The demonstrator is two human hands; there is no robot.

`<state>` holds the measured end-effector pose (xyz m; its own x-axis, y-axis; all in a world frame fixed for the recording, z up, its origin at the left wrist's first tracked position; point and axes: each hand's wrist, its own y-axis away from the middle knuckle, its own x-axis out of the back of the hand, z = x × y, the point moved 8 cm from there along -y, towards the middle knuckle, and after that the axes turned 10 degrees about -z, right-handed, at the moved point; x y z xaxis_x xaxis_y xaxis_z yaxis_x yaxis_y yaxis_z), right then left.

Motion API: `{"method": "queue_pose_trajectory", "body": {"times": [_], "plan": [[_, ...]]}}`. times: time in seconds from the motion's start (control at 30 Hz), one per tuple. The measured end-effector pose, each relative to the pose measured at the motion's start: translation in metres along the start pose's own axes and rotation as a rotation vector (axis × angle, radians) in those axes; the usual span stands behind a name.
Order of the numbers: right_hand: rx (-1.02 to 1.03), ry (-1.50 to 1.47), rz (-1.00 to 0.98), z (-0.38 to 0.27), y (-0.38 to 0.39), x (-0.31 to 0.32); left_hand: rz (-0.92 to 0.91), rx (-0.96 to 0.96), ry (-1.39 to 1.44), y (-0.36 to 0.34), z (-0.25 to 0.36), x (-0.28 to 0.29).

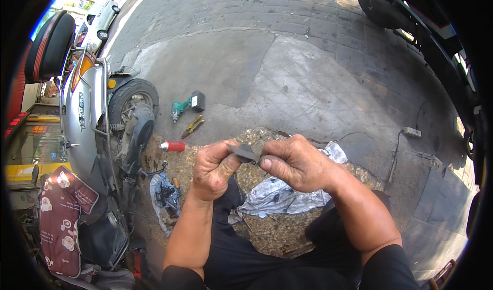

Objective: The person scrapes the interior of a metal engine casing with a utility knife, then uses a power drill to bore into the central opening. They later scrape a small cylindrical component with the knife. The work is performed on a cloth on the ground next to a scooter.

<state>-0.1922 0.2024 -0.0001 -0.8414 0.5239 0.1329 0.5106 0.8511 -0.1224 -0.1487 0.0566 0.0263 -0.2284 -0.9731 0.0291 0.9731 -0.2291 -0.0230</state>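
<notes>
In front of my lap a small, flat dark-grey piece (244, 153) is held between both hands; its exact kind I cannot make out. My left hand (212, 169) is closed, pinching the piece's left end between thumb and fingers. The right hand (299, 165) is closed too, with its thumb and curled finger on the right end. Below the hands a stained pale cloth (280, 197) lies crumpled on the pebbled ground between my legs. Nearest to my left forearm is a bluish rag (154, 190) with dark small parts (167, 195) on it.
A silver scooter (84, 110) stands at the left, its rear wheel (134, 97) beside a green cordless driver (179, 108), yellow-handled pliers (193, 126) and a red can (173, 146). At the far right stands a dark motorbike (416, 18). A cable with a small box (412, 132) lies on the pavement.
</notes>
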Motion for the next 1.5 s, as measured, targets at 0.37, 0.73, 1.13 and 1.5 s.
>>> {"method": "queue_pose_trajectory", "body": {"times": [0.37,0.73,1.13,1.5], "plan": [[-0.013,0.086,0.064,-0.001,0.001,0.006,0.034,-0.008,0.148,0.005,-0.01,0.006],[-0.341,0.255,0.03,0.028,0.001,0.012,-0.133,-0.15,0.092,0.004,-0.003,-0.001],[-0.261,0.234,-0.017,0.019,0.0,0.004,-0.052,-0.005,0.047,0.007,-0.012,0.006],[0.038,0.134,0.186,0.011,0.01,0.003,0.051,-0.056,-0.192,0.004,-0.008,0.021]]}}
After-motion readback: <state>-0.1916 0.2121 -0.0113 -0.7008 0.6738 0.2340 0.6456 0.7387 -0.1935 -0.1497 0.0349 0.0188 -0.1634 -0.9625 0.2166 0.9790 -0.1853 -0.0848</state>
